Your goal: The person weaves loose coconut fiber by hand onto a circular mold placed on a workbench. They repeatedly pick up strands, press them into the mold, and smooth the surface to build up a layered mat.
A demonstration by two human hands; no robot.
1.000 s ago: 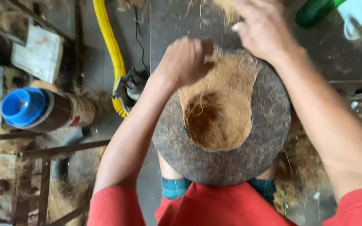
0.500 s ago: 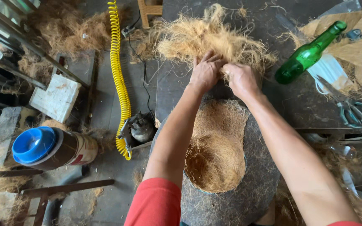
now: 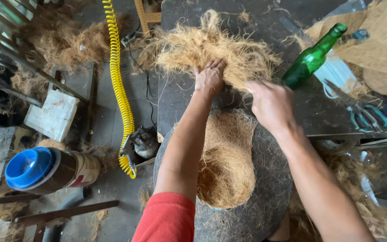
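Left hand [image 3: 209,77] rests palm-down, fingers together, on the pile of coconut fibre [image 3: 211,47] on the dark worktable [image 3: 180,103]; right hand [image 3: 270,105], blurred, hovers loosely open just beside it, grasping nothing discernible. Nearer, a fibre-lined round mould [image 3: 265,188] sits between the forearms; farther right lies a green glass bottle [image 3: 312,57].

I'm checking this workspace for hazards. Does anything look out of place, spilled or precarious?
Yes. A green glass bottle lies tipped on its side on the dark table, close to the right hand. Loose coconut fibre is strewn over the floor, and a yellow coiled hose trails across it. The left hand presses on the fibre pile.
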